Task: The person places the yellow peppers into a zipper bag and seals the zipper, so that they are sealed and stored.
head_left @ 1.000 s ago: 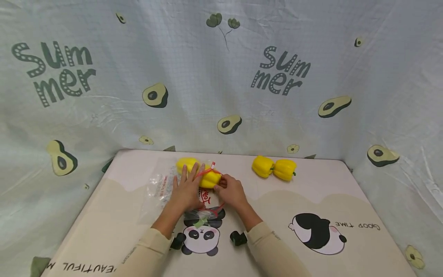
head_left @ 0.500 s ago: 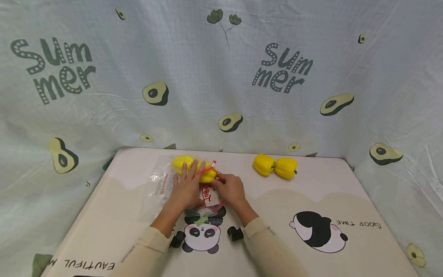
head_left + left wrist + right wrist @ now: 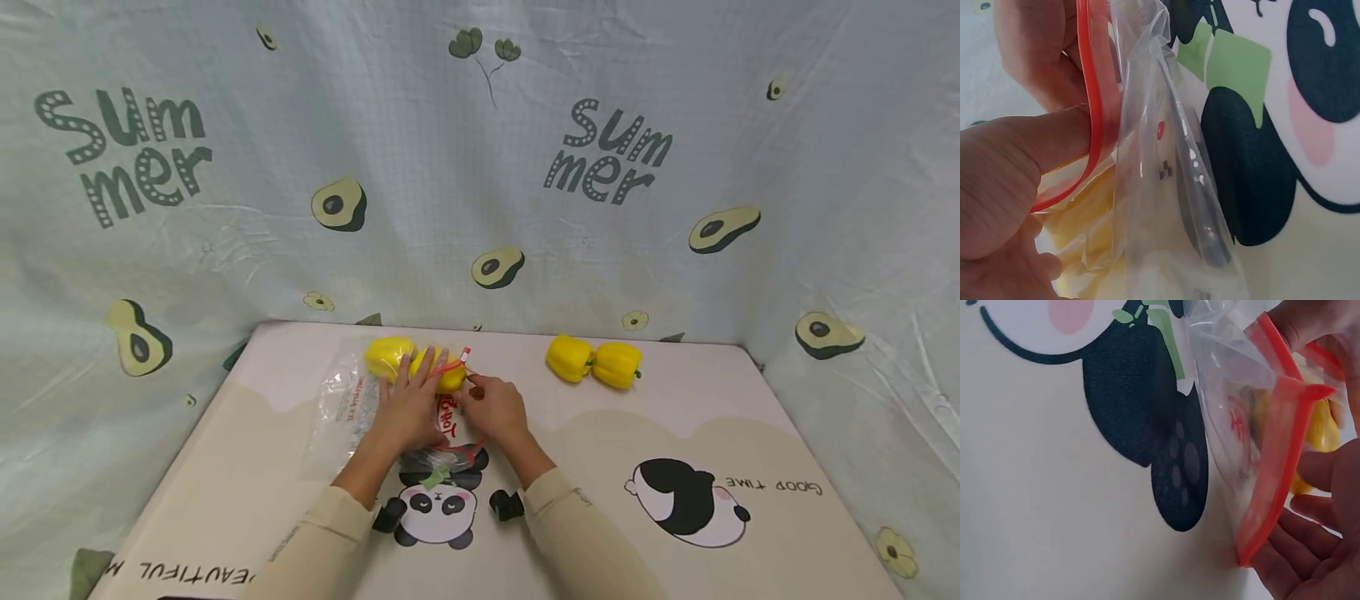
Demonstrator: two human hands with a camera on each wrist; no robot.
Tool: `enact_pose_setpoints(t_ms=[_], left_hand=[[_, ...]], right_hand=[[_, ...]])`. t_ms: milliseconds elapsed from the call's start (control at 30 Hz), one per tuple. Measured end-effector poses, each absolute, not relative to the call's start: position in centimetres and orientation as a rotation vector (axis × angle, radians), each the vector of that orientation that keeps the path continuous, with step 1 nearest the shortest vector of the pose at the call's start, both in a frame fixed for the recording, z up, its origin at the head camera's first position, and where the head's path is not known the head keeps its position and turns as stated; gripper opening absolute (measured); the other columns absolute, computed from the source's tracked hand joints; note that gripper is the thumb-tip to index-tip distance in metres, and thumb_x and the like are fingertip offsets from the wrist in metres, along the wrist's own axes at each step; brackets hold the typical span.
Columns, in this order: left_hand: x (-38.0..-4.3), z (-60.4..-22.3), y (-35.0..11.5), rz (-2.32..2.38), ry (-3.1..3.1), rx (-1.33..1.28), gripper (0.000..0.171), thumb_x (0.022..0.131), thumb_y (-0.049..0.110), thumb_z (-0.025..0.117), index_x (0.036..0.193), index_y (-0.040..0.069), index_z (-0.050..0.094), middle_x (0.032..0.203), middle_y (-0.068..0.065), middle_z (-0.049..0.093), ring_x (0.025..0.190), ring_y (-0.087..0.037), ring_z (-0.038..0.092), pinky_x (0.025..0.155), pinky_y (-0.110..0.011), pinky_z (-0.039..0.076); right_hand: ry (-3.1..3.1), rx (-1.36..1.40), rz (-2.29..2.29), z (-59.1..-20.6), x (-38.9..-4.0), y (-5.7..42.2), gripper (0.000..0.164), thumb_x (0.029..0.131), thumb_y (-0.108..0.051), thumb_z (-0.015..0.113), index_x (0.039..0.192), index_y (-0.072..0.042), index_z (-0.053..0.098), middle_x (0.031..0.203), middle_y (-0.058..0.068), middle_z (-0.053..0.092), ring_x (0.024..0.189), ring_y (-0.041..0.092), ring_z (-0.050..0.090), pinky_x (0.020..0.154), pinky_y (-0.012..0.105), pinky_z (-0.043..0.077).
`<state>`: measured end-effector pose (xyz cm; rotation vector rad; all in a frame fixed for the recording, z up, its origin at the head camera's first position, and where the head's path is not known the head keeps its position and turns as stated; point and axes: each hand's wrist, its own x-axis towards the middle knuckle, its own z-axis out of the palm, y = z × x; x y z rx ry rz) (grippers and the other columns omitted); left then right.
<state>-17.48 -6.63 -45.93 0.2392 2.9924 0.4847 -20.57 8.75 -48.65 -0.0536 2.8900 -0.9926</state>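
Left hand (image 3: 408, 414) on red-rimmed bag (image 3: 351, 408) — yellow pepper (image 3: 388, 357) inside, right hand (image 3: 498, 410) alongside

a clear bag (image 3: 1219, 394) rests on the bench (image 3: 1054, 500), to the right of a printed panda (image 3: 1125, 394). its red edge (image 3: 1279, 456) slants down leftward. right hand (image 3: 1335, 569): fingers bent beside this edge. left hand (image 3: 1325, 325): above it. yellow pepper (image 3: 1324, 428): visible between both hands.

Beige sleeves (image 3: 581, 533) end in wide cuffs (image 3: 546, 490); small dark lettering (image 3: 582, 497) runs behind each cuff, and black, blocky devices (image 3: 507, 505) sit on the cuffs' inner sides.
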Motion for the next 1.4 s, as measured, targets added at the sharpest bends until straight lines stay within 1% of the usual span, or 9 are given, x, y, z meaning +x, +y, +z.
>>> enact_pose_setpoints(t_ms=[267, 400, 567, 700, 867, 967, 1067, 1167, 1400], left_hand=[[-17.5, -46.0, -6.6, 0.505, 2.974, 0.215, 0.131, 0.068, 0.032, 0.098, 0.169, 0.023, 0.014, 0.178, -0.007, 0.008, 0.163, -0.045, 0.003, 0.124, -0.077, 0.009], [-17.7, -46.0, -6.6, 0.513, 2.983, 0.208, 0.131, 0.067, 0.03, 0.098, 0.169, 0.024, 0.015, 0.178, -0.007, 0.01, 0.163, -0.045, 0.003, 0.124, -0.077, 0.009], [-17.7, -46.0, -6.8, 0.516, 2.969, 0.201, 0.131, 0.068, 0.03, 0.098, 0.169, 0.025, 0.015, 0.178, -0.006, 0.011, 0.163, -0.045, 0.003, 0.125, -0.076, 0.007], [-17.8, -45.9, -7.0, 0.537, 2.971, 0.205, 0.131, 0.067, 0.03, 0.099, 0.169, 0.024, 0.017, 0.178, -0.005, 0.013, 0.163, -0.045, 0.004, 0.125, -0.076, 0.008], [-18.0, -45.8, -7.1, 0.541, 2.967, 0.213, 0.13, 0.067, 0.03, 0.099, 0.169, 0.023, 0.018, 0.177, -0.006, 0.015, 0.163, -0.045, 0.005, 0.125, -0.076, 0.01], [-18.2, -45.8, -7.1, 0.545, 2.956, 0.204, 0.131, 0.067, 0.029, 0.099, 0.169, 0.024, 0.016, 0.177, -0.005, 0.015, 0.164, -0.044, 0.005, 0.126, -0.074, 0.01], [-18.4, -45.8, -6.9, 0.559, 2.946, 0.181, 0.133, 0.068, 0.028, 0.099, 0.169, 0.026, 0.014, 0.177, -0.005, 0.015, 0.164, -0.043, 0.004, 0.126, -0.074, 0.01], [-18.6, -45.7, -6.8, 0.561, 2.933, 0.161, 0.134, 0.067, 0.027, 0.099, 0.169, 0.027, 0.013, 0.178, -0.004, 0.015, 0.164, -0.042, 0.003, 0.127, -0.073, 0.01], [-18.5, -45.5, -6.7, 0.547, 2.947, 0.188, 0.13, 0.068, 0.028, 0.099, 0.169, 0.023, 0.017, 0.177, -0.006, 0.019, 0.164, -0.043, 0.007, 0.126, -0.073, 0.014]], right_hand=[[2.926, -0.031, -0.888, -48.6, -20.9, 8.1, 0.044, 0.102, -0.042, 0.065, 0.137, -0.016, 0.07, 0.111, 0.006, 0.081, 0.086, 0.022, 0.066, 0.079, 0.037, 0.056], [2.946, 0.023, -0.867, -48.2, -21.0, 7.6, 0.044, 0.102, -0.046, 0.063, 0.134, -0.017, 0.072, 0.123, 0.006, 0.079, 0.099, 0.026, 0.073, 0.086, 0.041, 0.06], [2.956, 0.09, -0.849, -47.9, -21.1, 7.0, 0.047, 0.102, -0.05, 0.062, 0.128, -0.013, 0.076, 0.123, 0.007, 0.078, 0.111, 0.03, 0.074, 0.09, 0.044, 0.061], [2.954, 0.138, -0.832, -47.8, -21.2, 6.7, 0.046, 0.101, -0.05, 0.063, 0.11, -0.009, 0.081, 0.098, 0.007, 0.08, 0.087, 0.026, 0.074, 0.07, 0.036, 0.059], [2.933, 0.13, -0.846, -47.6, -21.6, 6.8, 0.047, 0.099, -0.051, 0.065, 0.084, -0.008, 0.079, 0.065, 0.003, 0.065, 0.061, 0.02, 0.059, 0.051, 0.029, 0.041], [2.931, 0.06, -0.902, -47.7, -21.8, 7.2, 0.041, 0.099, -0.047, 0.066, 0.094, -0.009, 0.082, 0.07, 0.002, 0.072, 0.068, 0.02, 0.065, 0.056, 0.03, 0.048], [2.924, -0.039, -1.046, -48.1, -21.7, 7.8, 0.031, 0.098, -0.036, 0.07, 0.111, -0.011, 0.082, 0.093, 0.004, 0.081, 0.089, 0.023, 0.073, 0.074, 0.034, 0.06], [2.896, -0.096, -1.216, -48.4, -21.1, 8.7, 0.027, 0.097, -0.025, 0.074, 0.12, -0.012, 0.08, 0.111, 0.005, 0.081, 0.106, 0.025, 0.073, 0.089, 0.038, 0.063], [2.826, -0.116, -1.515, -47.7, -20.4, 11.2, 0.025, 0.098, -0.016, 0.073, 0.122, -0.01, 0.079, 0.115, 0.006, 0.081, 0.109, 0.024, 0.076, 0.094, 0.038, 0.063]])
